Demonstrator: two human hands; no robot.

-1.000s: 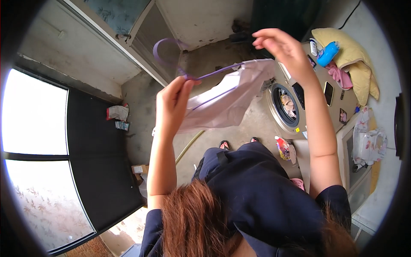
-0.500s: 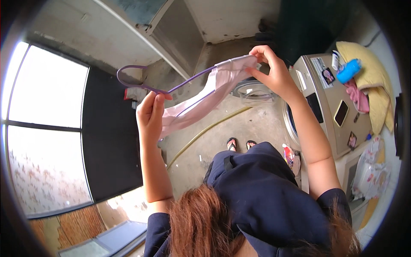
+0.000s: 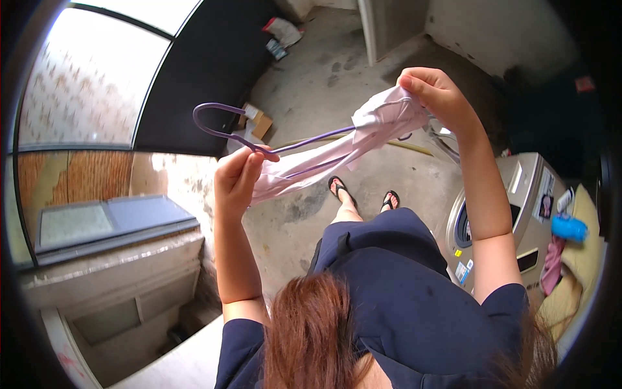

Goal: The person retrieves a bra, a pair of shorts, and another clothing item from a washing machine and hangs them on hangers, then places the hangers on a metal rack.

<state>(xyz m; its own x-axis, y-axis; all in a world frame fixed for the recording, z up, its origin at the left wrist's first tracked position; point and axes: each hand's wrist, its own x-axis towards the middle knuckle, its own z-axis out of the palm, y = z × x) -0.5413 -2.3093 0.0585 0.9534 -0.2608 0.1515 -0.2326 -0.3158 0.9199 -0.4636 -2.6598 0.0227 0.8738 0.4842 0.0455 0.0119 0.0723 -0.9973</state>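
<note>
My left hand (image 3: 238, 178) grips a purple clothes hanger (image 3: 311, 137) near the base of its hook, which points to the left. A pale pink garment (image 3: 382, 120) drapes along the hanger, bunched and creased. My right hand (image 3: 444, 97) pinches the garment's far right end between thumb and fingers. Both arms are raised in front of me, holding the hanger and cloth stretched between the hands above the floor. The garment's kind cannot be made out.
At right stands a front-loading washing machine (image 3: 499, 220) with a blue object (image 3: 569, 227), a pink cloth (image 3: 552, 264) and a yellow cloth (image 3: 586, 249) on top. A cardboard box (image 3: 260, 124) and a yellow hose (image 3: 414, 148) lie on the floor. A window and ledge are at left.
My body and view have turned to the left, and my feet have stepped apart. The washing machine now sits lower right. Both hands keep their hold on the hanger and garment.
</note>
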